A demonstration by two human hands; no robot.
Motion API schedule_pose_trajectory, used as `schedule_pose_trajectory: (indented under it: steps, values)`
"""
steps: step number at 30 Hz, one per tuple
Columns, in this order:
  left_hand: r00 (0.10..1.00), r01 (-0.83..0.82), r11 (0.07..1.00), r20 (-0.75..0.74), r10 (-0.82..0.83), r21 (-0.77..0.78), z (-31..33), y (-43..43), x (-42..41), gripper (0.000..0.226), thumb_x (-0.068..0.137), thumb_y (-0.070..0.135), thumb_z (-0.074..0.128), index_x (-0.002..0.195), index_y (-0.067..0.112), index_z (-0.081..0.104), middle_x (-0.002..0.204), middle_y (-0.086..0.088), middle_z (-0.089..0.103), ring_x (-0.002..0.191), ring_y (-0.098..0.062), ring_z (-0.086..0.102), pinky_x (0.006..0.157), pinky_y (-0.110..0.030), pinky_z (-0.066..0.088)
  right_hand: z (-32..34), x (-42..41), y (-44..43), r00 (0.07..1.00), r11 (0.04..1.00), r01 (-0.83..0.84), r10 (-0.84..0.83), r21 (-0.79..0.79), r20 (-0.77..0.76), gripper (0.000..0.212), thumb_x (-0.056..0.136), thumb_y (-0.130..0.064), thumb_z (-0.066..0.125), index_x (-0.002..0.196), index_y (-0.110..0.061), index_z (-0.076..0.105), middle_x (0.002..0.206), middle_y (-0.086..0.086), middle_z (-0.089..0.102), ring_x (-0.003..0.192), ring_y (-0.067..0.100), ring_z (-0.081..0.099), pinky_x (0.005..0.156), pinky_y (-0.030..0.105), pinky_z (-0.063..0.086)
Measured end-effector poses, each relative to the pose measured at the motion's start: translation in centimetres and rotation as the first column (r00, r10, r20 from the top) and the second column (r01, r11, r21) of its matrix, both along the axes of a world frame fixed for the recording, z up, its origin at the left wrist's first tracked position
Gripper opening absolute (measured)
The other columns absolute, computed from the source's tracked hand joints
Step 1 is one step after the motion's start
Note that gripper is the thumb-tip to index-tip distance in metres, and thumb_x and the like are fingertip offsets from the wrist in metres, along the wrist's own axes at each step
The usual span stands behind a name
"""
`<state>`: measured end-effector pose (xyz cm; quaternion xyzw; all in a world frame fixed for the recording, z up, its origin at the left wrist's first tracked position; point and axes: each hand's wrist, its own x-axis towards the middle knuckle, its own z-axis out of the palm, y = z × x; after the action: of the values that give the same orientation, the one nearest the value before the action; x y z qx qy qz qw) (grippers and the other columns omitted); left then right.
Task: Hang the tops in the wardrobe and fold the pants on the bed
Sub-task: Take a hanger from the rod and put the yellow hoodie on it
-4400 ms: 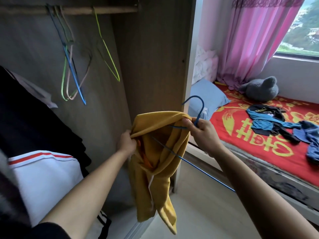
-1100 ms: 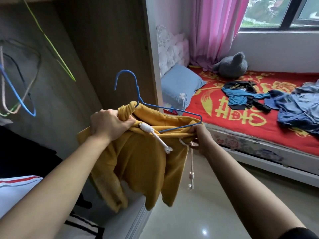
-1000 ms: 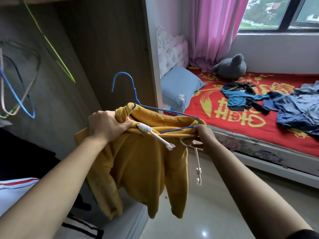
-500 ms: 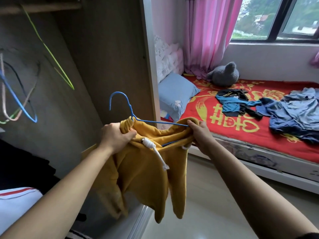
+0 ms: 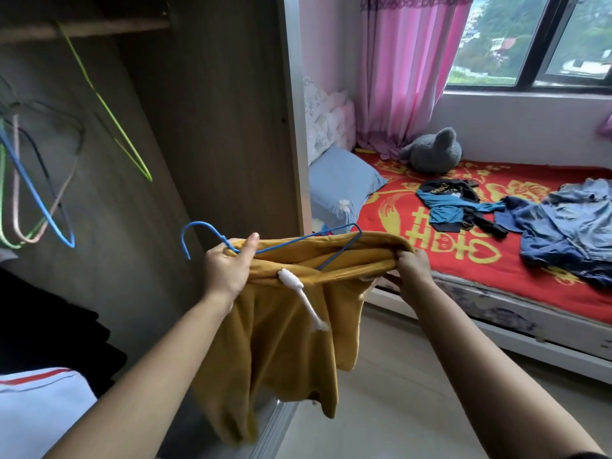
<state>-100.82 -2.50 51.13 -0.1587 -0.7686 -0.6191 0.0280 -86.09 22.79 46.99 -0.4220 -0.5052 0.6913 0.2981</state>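
Right now, on my feed, one mustard hoodie [image 5: 284,342] is stretched between the two hands just in front of the open wardrobe [image 5: 215,127], lower than its rail [image 5: 99,28]. The left hand [image 5: 228,273] grips the collar together with the neck of the blue wire hanger [image 5: 200,222], with its fingers curled under the cloth and its thumb straight up. The right hand [image 5: 412,273] has its fingers clamped on the other end of the neck opening.

The hanger's long axis runs left to right, roughly level. Its hook points toward the wardrobe with the opening facing down, and its far corner lies on top of the cloth. The lower wire passes into the neck opening. The hoodie's body hangs straight down, and one white drawstring [image 5: 291,281] dangles at the front.

Inside the wardrobe I count five empty wire hangers on the rail. One yellow-green hanger [image 5: 109,111] hangs apart from a bunch of four [image 5: 36,193] farther in. Below them lie a black garment [image 5: 43,326] and a white garment with a red stripe [image 5: 39,409].

Right of the wardrobe is the bed [image 5: 397,207]. It holds one blue pillow [image 5: 344,183] nearest the wardrobe, one grey plush toy [image 5: 430,154], a dark and teal garment [image 5: 447,207], and a heap of blue clothing [image 5: 569,226] farthest from the wardrobe. I cannot tell how many pieces are in the heap.
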Motion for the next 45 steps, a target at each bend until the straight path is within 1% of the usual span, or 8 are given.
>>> schedule_pose_trajectory:
  steps: [4, 12, 17, 23, 30, 36, 40, 45]
  values:
    - [0.987, -0.085, 0.988, -0.146, 0.065, -0.131, -0.1, -0.9, -0.3, 0.033, 0.090, 0.038, 0.067, 0.078, 0.007, 0.068, 0.067, 0.003, 0.066, 0.057, -0.004, 0.062, 0.050, -0.006, 0.043, -0.5, -0.3, -0.5, 0.998, 0.982, -0.028, 0.016, 0.185, 0.065, 0.017, 0.091, -0.006, 0.042, 0.095, -0.022, 0.046, 0.102, 0.020, 0.058, 0.091, 0.036, 0.062, 0.079, 0.059, 0.057]
    - [0.934, -0.069, 0.964, -0.356, -0.028, -0.258, -1.4, -2.0, 0.0, 0.033, 0.092, 0.043, 0.061, 0.090, 0.012, 0.072, 0.070, 0.008, 0.066, 0.063, 0.000, 0.062, 0.053, 0.000, 0.041, -0.6, -1.0, -1.4, 0.990, 0.928, -0.109, 0.069, 0.356, 0.123, 0.014, 0.091, -0.007, 0.054, 0.097, -0.014, 0.043, 0.083, 0.003, 0.050, 0.079, 0.018, 0.051, 0.064, 0.030, 0.046]
    - [0.940, -0.055, 0.984, -0.340, -0.006, -0.171, -1.3, -2.6, -0.5, 0.033, 0.094, 0.040, 0.058, 0.089, 0.010, 0.071, 0.068, 0.008, 0.065, 0.068, 0.002, 0.064, 0.055, -0.002, 0.043, -5.6, -1.4, 2.4, 0.834, 0.862, -0.455, 0.324, 0.224, 0.447, 0.094, 0.026, -0.054, 0.098, 0.107, -0.020, 0.065, 0.097, 0.002, 0.073, 0.091, 0.020, 0.072, 0.075, 0.039, 0.062]
    - [0.897, 0.051, 0.978, -0.421, -0.134, -0.202, -2.3, -2.7, 0.2, 0.031, 0.093, 0.043, 0.059, 0.090, 0.015, 0.072, 0.069, 0.011, 0.067, 0.073, 0.001, 0.065, 0.057, -0.004, 0.046, -3.0, 0.4, 1.4, 0.510, 0.732, -0.623, 0.113, 0.276, 0.853, 0.037, 0.064, -0.038, 0.071, 0.095, -0.020, 0.064, 0.097, 0.002, 0.068, 0.092, 0.021, 0.065, 0.080, 0.037, 0.056]
    - [0.762, 0.155, 0.876, -0.510, -0.400, -0.456, -3.7, -3.1, -0.4, 0.040, 0.087, 0.058, 0.055, 0.094, 0.023, 0.074, 0.090, 0.013, 0.069, 0.079, -0.003, 0.065, 0.073, -0.007, 0.046, -1.2, 0.6, 2.5, 0.882, 0.950, -0.218, 0.093, 0.224, 0.461, 0.020, 0.081, 0.001, 0.041, 0.097, -0.008, 0.050, 0.104, 0.020, 0.058, 0.088, 0.031, 0.062, 0.051, 0.037, 0.057]
    - [0.796, 0.179, 0.795, -0.389, -0.464, -0.580, -4.7, -2.5, -1.0, 0.043, 0.087, 0.067, 0.047, 0.088, 0.032, 0.071, 0.085, 0.015, 0.067, 0.080, -0.005, 0.064, 0.072, -0.021, 0.050, 0.1, -0.1, 1.6, 0.959, 0.967, -0.243, 0.229, 0.072, 0.165, 0.033, 0.084, 0.002, 0.038, 0.113, 0.002, 0.054, 0.101, 0.025, 0.063, 0.091, 0.038, 0.065, 0.071, 0.043, 0.060]
    - [0.871, 0.393, 0.726, -0.026, -0.491, -0.564, -3.8, -1.8, -1.6, 0.039, 0.089, 0.054, 0.060, 0.068, 0.024, 0.073, 0.067, 0.011, 0.068, 0.069, -0.005, 0.065, 0.067, -0.024, 0.047, 0.3, 1.0, 2.1, 0.943, 0.918, -0.312, 0.266, 0.246, 0.201, 0.041, 0.085, 0.006, 0.058, 0.121, -0.013, 0.052, 0.101, 0.019, 0.058, 0.083, 0.026, 0.060, 0.066, 0.034, 0.057]
    - [0.859, 0.362, 0.377, 0.147, -0.491, -0.852, -4.5, -0.9, -1.4, 0.044, 0.085, 0.062, 0.058, 0.069, 0.021, 0.068, 0.067, 0.009, 0.065, 0.073, -0.010, 0.063, 0.072, -0.031, 0.051, 0.5, 1.1, 1.2, 0.833, 0.636, -0.516, 0.215, 0.574, 0.510, 0.066, 0.073, 0.009, 0.055, 0.132, -0.020, 0.056, 0.106, 0.008, 0.063, 0.094, 0.025, 0.063, 0.074, 0.036, 0.060]
